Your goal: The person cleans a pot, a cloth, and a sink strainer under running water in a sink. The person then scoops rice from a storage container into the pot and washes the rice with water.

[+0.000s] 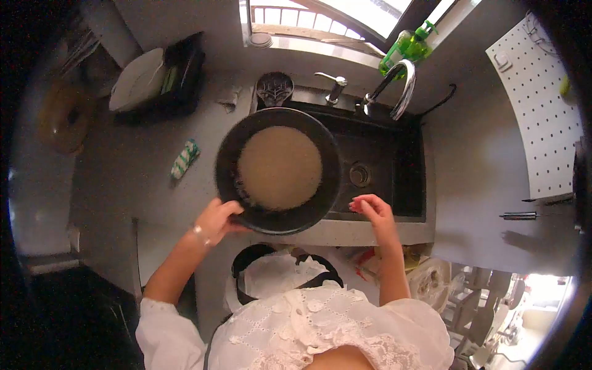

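A round black pot (280, 166) with pale, cloudy contents, possibly rice in water, sits over the left part of the dark sink (385, 163). My left hand (219, 221) grips the pot's rim at the lower left, the thumb over the edge. To the right of the pot, my right hand (372, 208) hovers above the sink's front edge, not touching the pot. Its fingers are bent and drawn together, and whether anything is between them is too small to tell. The sink drain (359, 174) shows between the pot and the sink's right side.
Behind the sink stand a chrome faucet (404, 92), a soap dispenser (336, 89) and a green bottle (410, 46). A green-and-white cloth (185, 160) lies on the left counter, near a black rack (185, 80) with a white plate. A bin (246, 256) is below the counter.
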The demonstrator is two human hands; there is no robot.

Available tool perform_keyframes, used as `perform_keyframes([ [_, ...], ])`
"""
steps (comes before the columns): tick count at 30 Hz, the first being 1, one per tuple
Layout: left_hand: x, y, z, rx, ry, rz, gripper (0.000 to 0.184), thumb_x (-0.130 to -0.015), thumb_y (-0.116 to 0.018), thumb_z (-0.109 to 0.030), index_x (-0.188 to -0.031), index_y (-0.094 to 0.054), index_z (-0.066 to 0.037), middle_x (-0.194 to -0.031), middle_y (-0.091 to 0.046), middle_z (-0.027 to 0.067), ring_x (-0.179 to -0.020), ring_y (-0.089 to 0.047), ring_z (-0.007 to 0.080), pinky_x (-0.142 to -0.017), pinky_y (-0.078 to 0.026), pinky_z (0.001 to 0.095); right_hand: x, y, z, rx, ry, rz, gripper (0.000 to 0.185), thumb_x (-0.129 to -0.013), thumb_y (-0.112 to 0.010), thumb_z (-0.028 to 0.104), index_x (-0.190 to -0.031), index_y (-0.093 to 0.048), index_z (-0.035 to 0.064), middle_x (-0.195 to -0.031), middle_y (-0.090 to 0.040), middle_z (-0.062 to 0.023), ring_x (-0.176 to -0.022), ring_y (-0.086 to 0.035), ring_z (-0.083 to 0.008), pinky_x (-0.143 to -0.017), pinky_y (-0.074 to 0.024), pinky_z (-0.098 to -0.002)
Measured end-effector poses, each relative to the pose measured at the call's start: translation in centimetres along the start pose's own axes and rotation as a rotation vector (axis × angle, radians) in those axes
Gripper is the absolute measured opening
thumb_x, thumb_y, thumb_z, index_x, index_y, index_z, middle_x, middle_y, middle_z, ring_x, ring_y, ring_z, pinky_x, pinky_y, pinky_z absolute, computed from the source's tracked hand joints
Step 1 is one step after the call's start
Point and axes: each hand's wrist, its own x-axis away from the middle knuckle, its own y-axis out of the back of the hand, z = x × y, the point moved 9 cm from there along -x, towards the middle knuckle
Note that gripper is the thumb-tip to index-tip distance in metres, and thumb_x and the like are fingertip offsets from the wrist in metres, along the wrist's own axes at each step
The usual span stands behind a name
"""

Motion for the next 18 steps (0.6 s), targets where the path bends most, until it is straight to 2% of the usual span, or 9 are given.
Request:
perform_keyframes([
  [1,-2.4,-1.4,-0.1,-0.01,0.024,0.071,0.025,-0.076,-0.054,-0.001,-0.098,-0.044,0.003,-0.094,-0.057,0.0153,-0.085,-0.059,0.0288,-0.07,-0.052,0.0501,-0.1,1.3,0.4,0.014,-0.017,-0.06,0.019,-0.09,-0.049,0.013,-0.098,-0.059,-0.0004,-0.092,-0.063,-0.0078,-0.087,-0.06,-0.0151,-0.081,-0.0466,-0.0279],
  [2,-4.0,-4.1,-0.2,0.153,0.14,0.133,0.028,-0.076,-0.053,0.0,-0.101,-0.042,0.003,-0.095,-0.056,0.0155,-0.087,-0.059,0.029,-0.071,-0.053,0.0507,-0.3,2.7,0.7,0.027,-0.037,-0.119,0.019,-0.09,-0.049,0.013,-0.098,-0.059,-0.0005,-0.092,-0.063,-0.0079,-0.086,-0.06,-0.0151,-0.081,-0.0467,-0.0278],
  [7,-12.9,-10.5,2.7,0.13,0.201,0.246,0.036,-0.075,-0.047,0.003,-0.111,-0.044,0.002,-0.101,-0.055,0.0159,-0.091,-0.059,0.0302,-0.075,-0.055,0.0484,-6.4,8.0,-0.1,0.052,0.019,-0.254,0.019,-0.09,-0.049,0.013,-0.098,-0.059,-0.0003,-0.091,-0.063,-0.0085,-0.085,-0.06,-0.0147,-0.079,-0.0469,-0.0272],
  [10,-17.7,-12.3,6.5,0.121,0.319,0.295,0.064,-0.075,-0.045,0.005,-0.13,-0.015,-0.007,-0.124,-0.037,0.0207,-0.102,-0.054,0.0366,-0.074,-0.054,0.0508,-12.9,9.7,-1.1,0.051,0.052,-0.203,0.02,-0.089,-0.05,0.013,-0.105,-0.057,0.003,-0.099,-0.06,-0.0071,-0.09,-0.058,-0.0142,-0.081,-0.0469,-0.0274],
  [11,-19.1,-12.5,7.9,0.126,0.362,0.258,0.065,-0.075,-0.046,0.006,-0.13,-0.015,-0.009,-0.125,-0.036,0.021,-0.104,-0.052,0.0386,-0.075,-0.053,0.053,-15.4,10.2,-1.0,0.096,0.09,-0.214,0.023,-0.089,-0.05,0.012,-0.109,-0.055,0.0038,-0.103,-0.058,-0.0065,-0.09,-0.057,-0.0134,-0.079,-0.0469,-0.0269],
  [12,-19.4,-12.6,8.7,0.094,0.365,0.219,0.061,-0.075,-0.045,0.006,-0.129,-0.021,-0.008,-0.124,-0.038,0.0199,-0.104,-0.053,0.0369,-0.076,-0.054,0.0517,-17.5,10.3,-0.9,0.137,0.12,-0.221,0.026,-0.088,-0.05,0.011,-0.114,-0.053,0.0046,-0.107,-0.057,-0.0058,-0.091,-0.056,-0.0127,-0.077,-0.0469,-0.0264],
  [14,-20.6,-13.1,9.7,0.026,0.358,0.14,0.053,-0.075,-0.044,0.004,-0.126,-0.033,-0.006,-0.121,-0.043,0.0178,-0.104,-0.053,0.0334,-0.077,-0.055,0.049,-21.8,9.9,-0.3,0.215,0.132,-0.225,0.036,-0.085,-0.049,0.009,-0.121,-0.048,0.0031,-0.097,-0.059,-0.0063,-0.078,-0.056,-0.0133,-0.071,-0.0463,-0.0255],
  [17,-23.1,-13.5,12.5,0.043,0.408,0.123,0.071,-0.075,-0.049,0.005,-0.133,-0.012,-0.012,-0.125,-0.037,0.02,-0.104,-0.052,0.0395,-0.072,-0.054,0.0535,-27.1,9.6,0.0,0.301,0.244,-0.152,0.04,-0.083,-0.049,0.01,-0.122,-0.049,0.004,-0.097,-0.06,-0.0061,-0.073,-0.056,-0.0138,-0.067,-0.0457,-0.0267],
  [18,-23.1,-14.0,12.4,0.022,0.414,0.112,0.066,-0.075,-0.048,0.005,-0.132,-0.018,-0.012,-0.124,-0.038,0.0183,-0.103,-0.052,0.0379,-0.073,-0.054,0.0528,-28.3,9.4,-0.1,0.344,0.254,-0.097,0.038,-0.083,-0.049,0.011,-0.12,-0.05,0.0036,-0.094,-0.061,-0.0069,-0.072,-0.056,-0.0142,-0.066,-0.0457,-0.0275],
])
